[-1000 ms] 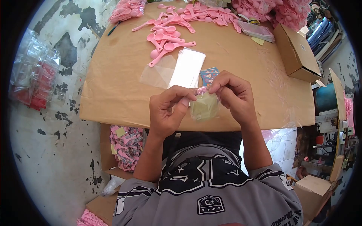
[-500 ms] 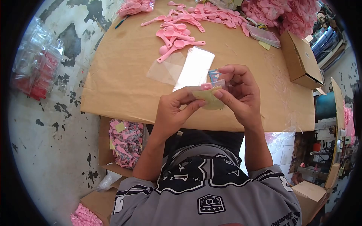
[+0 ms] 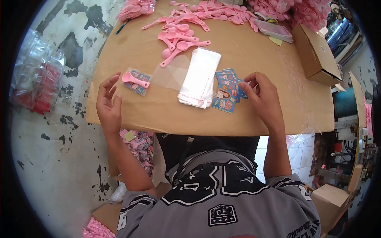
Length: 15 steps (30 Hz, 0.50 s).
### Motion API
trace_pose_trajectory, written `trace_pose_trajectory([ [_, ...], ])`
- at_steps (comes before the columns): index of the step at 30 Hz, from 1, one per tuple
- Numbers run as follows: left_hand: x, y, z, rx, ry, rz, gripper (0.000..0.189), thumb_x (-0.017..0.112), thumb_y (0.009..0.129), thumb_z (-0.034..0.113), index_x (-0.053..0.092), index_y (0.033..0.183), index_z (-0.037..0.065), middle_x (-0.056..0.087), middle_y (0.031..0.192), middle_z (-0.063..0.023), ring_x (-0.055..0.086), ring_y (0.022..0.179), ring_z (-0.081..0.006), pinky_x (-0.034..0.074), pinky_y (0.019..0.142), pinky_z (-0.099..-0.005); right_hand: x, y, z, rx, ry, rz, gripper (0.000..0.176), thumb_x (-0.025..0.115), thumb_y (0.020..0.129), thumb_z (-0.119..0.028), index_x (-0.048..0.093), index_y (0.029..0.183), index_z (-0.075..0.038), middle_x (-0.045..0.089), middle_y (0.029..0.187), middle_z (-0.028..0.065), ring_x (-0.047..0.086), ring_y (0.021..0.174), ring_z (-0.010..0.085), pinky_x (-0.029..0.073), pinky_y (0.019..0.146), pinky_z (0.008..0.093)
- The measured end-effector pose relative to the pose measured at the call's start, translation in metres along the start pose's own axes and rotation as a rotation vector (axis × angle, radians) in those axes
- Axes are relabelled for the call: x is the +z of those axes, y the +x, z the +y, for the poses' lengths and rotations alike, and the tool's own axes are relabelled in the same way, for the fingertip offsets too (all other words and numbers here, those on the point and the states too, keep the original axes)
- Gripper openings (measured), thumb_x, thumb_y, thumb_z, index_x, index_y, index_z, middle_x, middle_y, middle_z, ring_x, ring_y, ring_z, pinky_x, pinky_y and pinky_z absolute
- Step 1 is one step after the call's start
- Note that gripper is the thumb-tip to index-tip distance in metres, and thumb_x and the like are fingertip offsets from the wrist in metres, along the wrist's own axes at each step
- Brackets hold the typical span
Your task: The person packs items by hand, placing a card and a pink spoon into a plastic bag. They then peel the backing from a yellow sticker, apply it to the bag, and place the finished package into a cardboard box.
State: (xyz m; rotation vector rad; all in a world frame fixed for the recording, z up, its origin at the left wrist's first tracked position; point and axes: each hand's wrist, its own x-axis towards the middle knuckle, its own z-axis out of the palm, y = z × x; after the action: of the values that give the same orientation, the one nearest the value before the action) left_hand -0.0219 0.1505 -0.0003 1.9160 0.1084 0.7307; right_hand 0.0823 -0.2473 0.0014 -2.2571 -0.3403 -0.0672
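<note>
Beside a pink spoon [image 3: 135, 80], which lies with a blue card in a clear bag at the table's left, my left hand [image 3: 108, 104] is open with nothing in it. My right hand [image 3: 257, 93] hovers at the right edge of a fanned stack of blue printed cards [image 3: 225, 95]; its fingers are curled apart and hold nothing visible. Between the hands lies a stack of clear bags [image 3: 199, 77] with a bright white glare. A single clear bag [image 3: 172, 73] lies flat to its left.
Loose pink spoons [image 3: 184, 45] spread across the back of the brown table [image 3: 158, 113]. A cardboard box [image 3: 317, 55] stands at the right edge, near clear cases [image 3: 274, 31]. Below the left front edge sits a box of packed spoons [image 3: 139, 144].
My hands have moved apart, the left one far to the left. The bagged spoon and card now lie on the table. The fanned cards, earlier mostly hidden behind my hands, are visible.
</note>
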Motion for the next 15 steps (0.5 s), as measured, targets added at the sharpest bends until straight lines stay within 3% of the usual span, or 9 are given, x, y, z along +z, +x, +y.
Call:
trace_pose_trajectory([
  [2, 0.012, -0.006, -0.002, 0.002, -0.028, -0.007, 0.025, 0.061, 0.101, 0.008, 0.067, 0.125, 0.001, 0.071, 0.121, -0.0076, 0.066, 0.109, -0.0154, 0.048, 0.098, -0.0300, 0.003, -0.005, -0.003, 0.107, -0.084, -0.074, 0.047, 0.079, 0.092, -0.044, 0.063, 0.101, -0.001, 0.062, 0.089, 0.0117, 0.059, 0.074, 0.0253, 0.050, 0.069, 0.0403],
  [3, 0.031, -0.010, 0.003, -0.040, -0.042, -0.019, 0.020, 0.065, 0.102, 0.014, 0.069, 0.117, 0.002, 0.071, 0.110, -0.0058, 0.063, 0.099, -0.0124, 0.047, 0.086, -0.0287, 0.009, -0.008, -0.005, 0.053, -0.190, -0.045, 0.049, 0.079, 0.090, -0.047, 0.062, 0.100, -0.002, 0.062, 0.091, 0.0118, 0.060, 0.078, 0.0271, 0.050, 0.072, 0.0417],
  [5, 0.067, -0.020, 0.030, -0.130, 0.237, -0.157, 0.018, 0.073, 0.098, 0.019, 0.071, 0.108, 0.003, 0.070, 0.102, -0.0066, 0.061, 0.091, -0.0149, 0.048, 0.081, -0.0330, 0.022, -0.015, -0.008, -0.062, -0.400, 0.015, 0.055, 0.080, 0.087, -0.053, 0.059, 0.098, -0.002, 0.061, 0.094, 0.0121, 0.062, 0.086, 0.0307, 0.051, 0.076, 0.0447],
  [8, 0.117, -0.032, 0.039, 0.131, 0.338, -0.292, 0.017, 0.078, 0.093, 0.013, 0.072, 0.104, 0.003, 0.067, 0.097, -0.0069, 0.061, 0.084, -0.0175, 0.047, 0.074, -0.0335, 0.025, -0.013, -0.010, -0.026, -0.439, -0.004, 0.056, 0.081, 0.086, -0.054, 0.059, 0.099, -0.004, 0.061, 0.098, 0.0122, 0.062, 0.094, 0.0338, 0.050, 0.079, 0.0465],
  [10, 0.136, -0.035, 0.041, 0.292, 0.434, -0.336, 0.016, 0.079, 0.090, 0.012, 0.071, 0.100, 0.002, 0.066, 0.092, -0.0097, 0.059, 0.080, -0.0205, 0.046, 0.072, -0.0332, 0.021, -0.009, -0.006, 0.003, -0.375, -0.027, 0.055, 0.081, 0.086, -0.052, 0.059, 0.099, -0.003, 0.062, 0.097, 0.0125, 0.063, 0.092, 0.0334, 0.051, 0.079, 0.0456],
  [15, 0.139, -0.036, 0.037, 0.198, 0.299, -0.308, 0.013, 0.078, 0.091, 0.011, 0.072, 0.096, 0.000, 0.066, 0.088, -0.0099, 0.058, 0.078, -0.0218, 0.046, 0.069, -0.0345, 0.012, -0.006, 0.009, 0.118, -0.106, -0.042, 0.048, 0.083, 0.087, -0.042, 0.060, 0.099, -0.002, 0.066, 0.096, 0.0133, 0.065, 0.089, 0.0302, 0.051, 0.079, 0.0428],
])
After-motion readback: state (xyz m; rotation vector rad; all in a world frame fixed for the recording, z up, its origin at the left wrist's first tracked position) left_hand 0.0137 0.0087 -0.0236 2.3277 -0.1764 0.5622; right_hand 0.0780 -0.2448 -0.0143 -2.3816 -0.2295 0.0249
